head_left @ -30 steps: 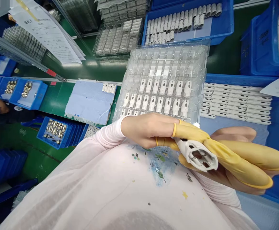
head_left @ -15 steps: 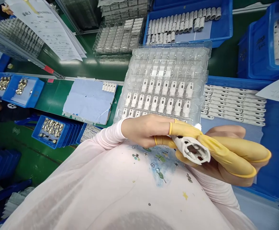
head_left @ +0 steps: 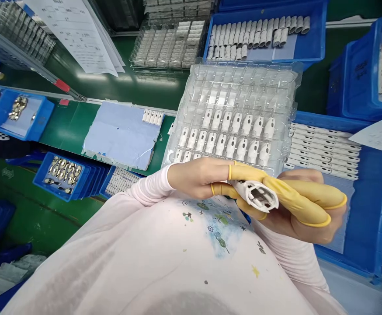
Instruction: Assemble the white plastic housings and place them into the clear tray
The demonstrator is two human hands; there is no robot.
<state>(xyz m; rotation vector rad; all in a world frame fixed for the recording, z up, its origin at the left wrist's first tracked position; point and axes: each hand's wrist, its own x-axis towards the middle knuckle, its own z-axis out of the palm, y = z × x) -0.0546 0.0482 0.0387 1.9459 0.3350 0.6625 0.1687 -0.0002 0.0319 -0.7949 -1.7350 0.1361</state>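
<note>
White plastic housing [head_left: 258, 196], hollow end with square openings facing the camera, held in front of the chest between both hands. Left hand [head_left: 197, 178] comes in from the image left; thumb and index finger, both in yellow finger cots [head_left: 246, 173], are closed on the housing's narrower body. Right hand [head_left: 297, 218] is below and beside it, with cotted fingers curled around the housing from the far end; the two hands touch. Pale pink printed top [head_left: 145, 249] fills the foreground. Just beyond the left hand lies a clear blister tray [head_left: 240, 83], white moulded parts [head_left: 230, 146] seated in its lower rows, its edge almost at the fingers. Right of it, a blue bin [head_left: 371, 210] holds long white strips [head_left: 325, 151] in rows. On the green bench [head_left: 60, 131], a blue sheet [head_left: 119, 135] carries a short row of white parts [head_left: 152, 117]. Lower left, a blue bin [head_left: 56, 191] holds metal parts [head_left: 63, 169]; farther left, blue trays [head_left: 30, 127] hold gold-coloured parts [head_left: 18, 108]. Farthest: a stack of clear trays [head_left: 168, 46], a blue bin [head_left: 296, 57] of white cylinders [head_left: 256, 35], and printed papers [head_left: 76, 35].
</note>
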